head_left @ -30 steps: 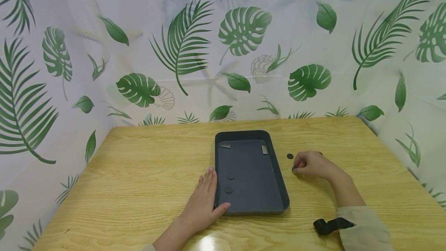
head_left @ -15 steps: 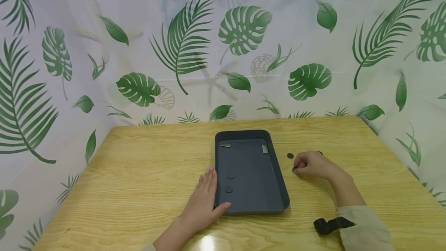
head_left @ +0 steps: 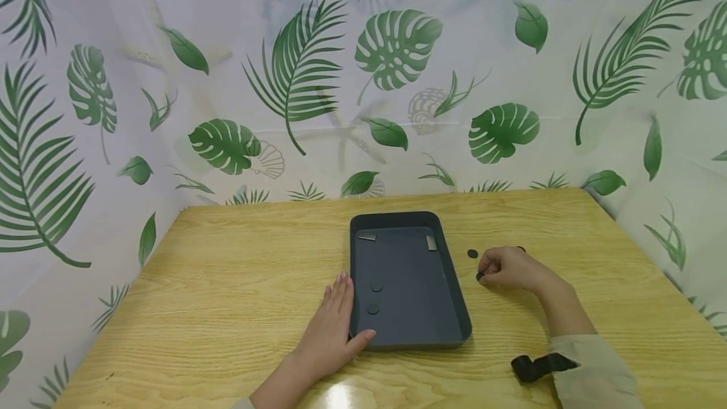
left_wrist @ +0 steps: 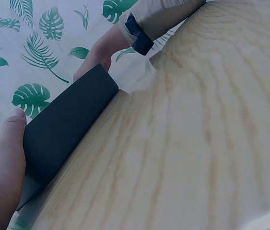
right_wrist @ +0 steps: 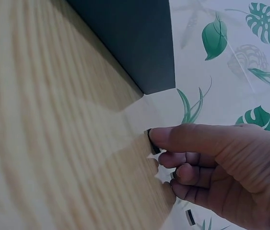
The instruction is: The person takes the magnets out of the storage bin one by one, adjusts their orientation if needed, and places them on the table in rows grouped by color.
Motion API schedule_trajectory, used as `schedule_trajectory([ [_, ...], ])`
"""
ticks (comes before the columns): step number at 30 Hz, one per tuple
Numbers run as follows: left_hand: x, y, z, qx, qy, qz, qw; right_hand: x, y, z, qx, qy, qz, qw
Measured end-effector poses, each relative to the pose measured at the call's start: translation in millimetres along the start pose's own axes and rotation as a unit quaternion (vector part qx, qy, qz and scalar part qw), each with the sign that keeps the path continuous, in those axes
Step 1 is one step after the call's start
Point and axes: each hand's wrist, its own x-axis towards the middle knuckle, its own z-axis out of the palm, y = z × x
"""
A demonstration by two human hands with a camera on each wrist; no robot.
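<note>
Pinching a disc beside a braced tray

The tray sat on the worktop between the two hands, its long sides running away from the person, probably so that either hand could get at it without crossing the other. The left hand gripped nothing: its fingers lay straight along the outer left wall, and its thumb bent round the near corner. That contact on two sides seemed meant to stop the tray from sliding or turning

The right hand, off the tray's right side, was grasping the disc between thumb and fingertips. The right wrist view showed it tilted on edge, a hold that likely suits so thin a thing, since a flat one offers little to grip. Whether its lower edge touched the worktop I could not tell

A second dark piece lay just beyond the fingertips and a third showed partly behind the knuckles, both apparently kept within easy reach of that hand. Inside the tray, two round pieces lay near the left wall, apart from each other, while two plates stood near the far corners, perhaps put there to leave the middle free
</note>
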Motion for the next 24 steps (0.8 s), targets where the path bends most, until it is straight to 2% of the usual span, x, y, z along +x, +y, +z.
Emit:
schedule_trajectory([
  [15,0.2,1.1,-2.0,-0.001,-0.004,0.001,1.0,-3.7,-6.1,-8.9,0.025,0.001,0.009,0.9996],
  [24,-0.5,-0.8,0.4,0.002,0.01,0.012,0.9999,-11.0,-15.1,-18.5,0.022,0.017,-0.013,0.9995],
])
